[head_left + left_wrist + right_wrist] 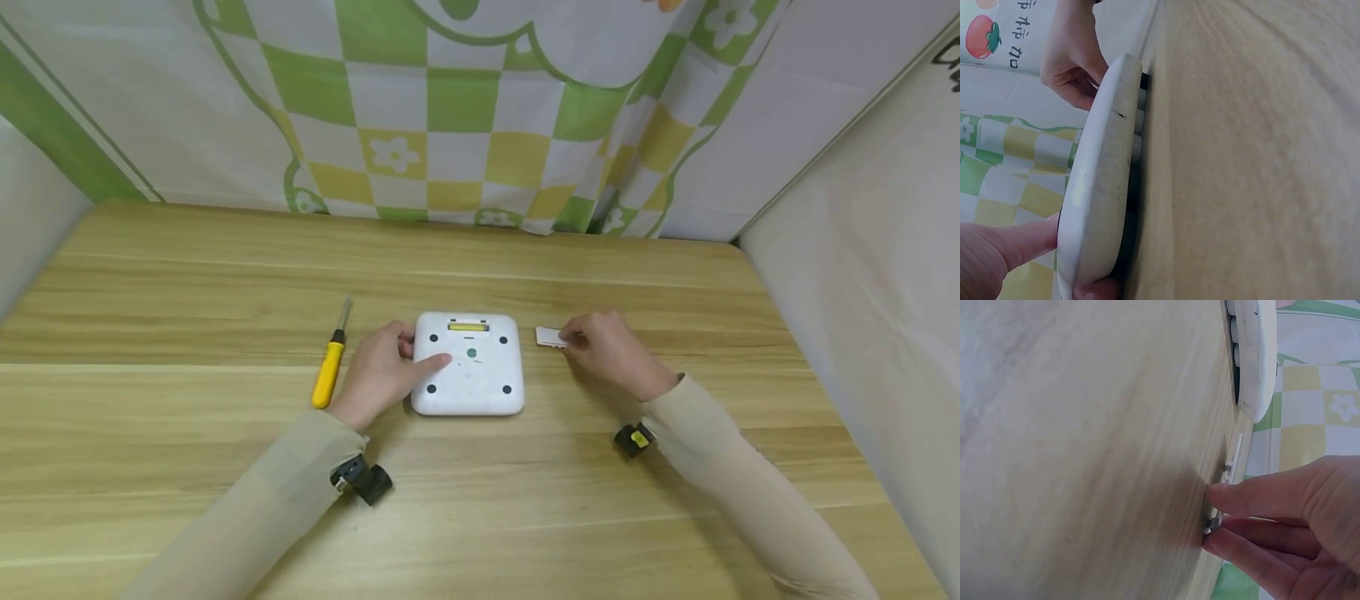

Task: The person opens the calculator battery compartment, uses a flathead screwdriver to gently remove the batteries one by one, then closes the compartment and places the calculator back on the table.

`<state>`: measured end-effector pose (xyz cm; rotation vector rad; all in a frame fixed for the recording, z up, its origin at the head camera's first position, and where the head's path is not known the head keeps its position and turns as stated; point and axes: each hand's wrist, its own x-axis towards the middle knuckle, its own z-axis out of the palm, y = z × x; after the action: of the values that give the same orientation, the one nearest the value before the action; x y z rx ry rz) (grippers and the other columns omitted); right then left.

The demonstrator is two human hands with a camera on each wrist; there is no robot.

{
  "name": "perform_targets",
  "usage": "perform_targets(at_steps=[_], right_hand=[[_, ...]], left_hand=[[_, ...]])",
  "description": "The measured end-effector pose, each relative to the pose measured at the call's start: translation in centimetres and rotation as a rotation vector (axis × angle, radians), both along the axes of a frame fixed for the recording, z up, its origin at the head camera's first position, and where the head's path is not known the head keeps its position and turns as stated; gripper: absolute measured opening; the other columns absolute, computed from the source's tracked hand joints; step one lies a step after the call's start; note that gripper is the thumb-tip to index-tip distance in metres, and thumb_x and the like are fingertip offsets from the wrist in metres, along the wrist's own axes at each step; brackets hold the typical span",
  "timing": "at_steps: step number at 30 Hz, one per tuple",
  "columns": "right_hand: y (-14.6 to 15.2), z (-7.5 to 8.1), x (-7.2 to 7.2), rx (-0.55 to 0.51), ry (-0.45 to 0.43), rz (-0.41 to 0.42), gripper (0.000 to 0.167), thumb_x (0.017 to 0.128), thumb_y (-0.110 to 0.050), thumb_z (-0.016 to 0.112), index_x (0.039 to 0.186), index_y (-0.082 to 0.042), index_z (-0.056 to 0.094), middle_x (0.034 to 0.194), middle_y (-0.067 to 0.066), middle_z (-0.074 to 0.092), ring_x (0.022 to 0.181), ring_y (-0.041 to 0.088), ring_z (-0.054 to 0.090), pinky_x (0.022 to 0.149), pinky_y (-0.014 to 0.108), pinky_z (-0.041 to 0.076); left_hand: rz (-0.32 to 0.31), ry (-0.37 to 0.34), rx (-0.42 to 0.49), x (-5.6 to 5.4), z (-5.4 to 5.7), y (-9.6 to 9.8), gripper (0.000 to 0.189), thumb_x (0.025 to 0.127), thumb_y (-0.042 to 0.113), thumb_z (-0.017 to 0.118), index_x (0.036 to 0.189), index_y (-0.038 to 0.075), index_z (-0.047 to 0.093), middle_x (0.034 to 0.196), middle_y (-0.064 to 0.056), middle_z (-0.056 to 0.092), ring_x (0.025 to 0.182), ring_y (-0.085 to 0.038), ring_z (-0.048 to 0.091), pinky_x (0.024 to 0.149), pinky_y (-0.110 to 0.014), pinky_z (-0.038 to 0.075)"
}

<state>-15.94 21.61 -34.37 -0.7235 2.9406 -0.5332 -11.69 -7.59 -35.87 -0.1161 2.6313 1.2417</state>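
Observation:
A white square calculator (468, 379) lies face down on the table, its keys (1139, 122) showing underneath in the left wrist view. Near its far edge, a yellow battery (468, 327) sits in an uncovered slot. My left hand (378, 367) grips the calculator's left side, thumb across the back and a fingertip (1099, 289) below the edge. To the right of the calculator, my right hand (611, 350) pinches a small white battery cover (549, 337) by its right end. In the right wrist view the cover (1235, 456) is close to the tabletop, partly hidden by fingers.
A screwdriver (327, 372) with a yellow handle lies left of my left hand, its tip toward the back. The wooden table (570, 517) meets a green-and-yellow checked curtain (457, 108) at the back. Small black cameras (367, 481) are strapped to both wrists.

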Motion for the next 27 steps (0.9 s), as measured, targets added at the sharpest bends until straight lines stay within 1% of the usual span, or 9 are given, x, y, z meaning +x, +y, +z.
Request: perform_targets(at_steps=[8, 13, 21, 27], right_hand=[[-0.15, -0.01, 0.26, 0.001, -0.004, -0.008, 0.015, 0.082, 0.001, 0.068, 0.096, 0.005, 0.071, 0.094, 0.018, 0.071, 0.081, 0.024, 0.067, 0.073, 0.036, 0.056], [-0.11, 0.00, 0.32, 0.007, -0.001, -0.001, 0.014, 0.082, 0.002, 0.068, 0.095, 0.006, 0.071, 0.092, 0.018, 0.071, 0.079, 0.023, 0.066, 0.071, 0.036, 0.055], [-0.09, 0.02, 0.36, 0.017, -0.023, -0.007, 0.014, 0.083, 0.004, 0.066, 0.096, 0.006, 0.071, 0.096, 0.019, 0.071, 0.083, 0.024, 0.066, 0.074, 0.037, 0.056], [-0.15, 0.12, 0.37, 0.024, -0.021, -0.009, 0.015, 0.083, 0.003, 0.066, 0.097, 0.006, 0.071, 0.094, 0.018, 0.071, 0.079, 0.021, 0.065, 0.071, 0.035, 0.055]], left_hand=[[-0.001, 0.000, -0.002, -0.01, -0.07, -0.09, 0.052, 0.083, 0.034, 0.073, 0.117, 0.000, 0.055, 0.102, -0.014, 0.059, 0.087, -0.026, 0.052, 0.072, -0.030, 0.044], [-0.002, 0.001, -0.005, 0.05, -0.02, -0.11, 0.052, 0.083, 0.035, 0.073, 0.118, 0.000, 0.055, 0.103, -0.014, 0.060, 0.087, -0.026, 0.053, 0.072, -0.030, 0.045], [-0.003, 0.002, -0.012, 0.04, -0.03, -0.10, 0.054, 0.083, 0.036, 0.073, 0.119, 0.000, 0.055, 0.104, -0.015, 0.061, 0.088, -0.026, 0.054, 0.073, -0.030, 0.046], [-0.002, 0.006, -0.013, -0.03, -0.09, -0.07, 0.053, 0.083, 0.036, 0.074, 0.119, 0.001, 0.056, 0.104, -0.014, 0.061, 0.088, -0.026, 0.054, 0.073, -0.030, 0.045]])
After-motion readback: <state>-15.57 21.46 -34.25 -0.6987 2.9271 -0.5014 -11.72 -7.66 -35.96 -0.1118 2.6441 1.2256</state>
